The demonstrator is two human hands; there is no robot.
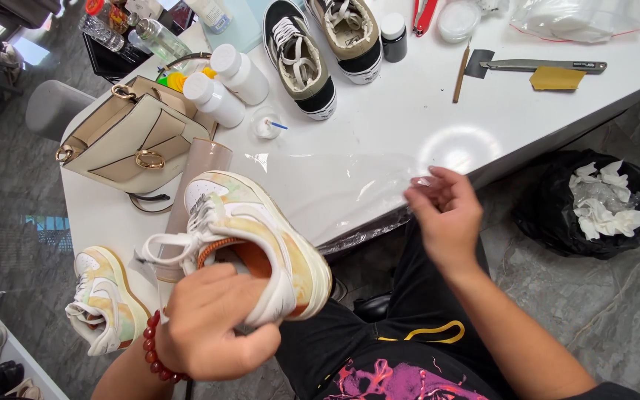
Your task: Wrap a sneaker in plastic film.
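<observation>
Down near the lap, the left hand (212, 322), a red bead bracelet (158, 348) on its wrist, is clamped around the heel and collar of a white low-top sneaker washed with pale yellow, peach and green (261, 237). The shoe is held off the table, toe pointing away toward the tabletop, its orange lining showing at the opening and its white laces hanging loose to the left. Its thick sole looks off-white and clean along the visible side.

The right hand (446, 215) is raised at the table edge with its fingers curled together, apparently pinching the corner of a clear plastic sheet (335, 192) that lies spread over the white table (409, 111); the film is so transparent that the exact grip is hard to make out. The two hands are well apart.

The matching pastel sneaker (105, 300) stands on the table's near left corner. Behind it sits a beige leather handbag with gold rings (131, 133), and near that, two white plastic bottles (224, 85). Farther back rests a pair of black and olive canvas shoes (320, 48). To the right, on the floor, a black rubbish bag holding crumpled white wipes (594, 204) stands open.
</observation>
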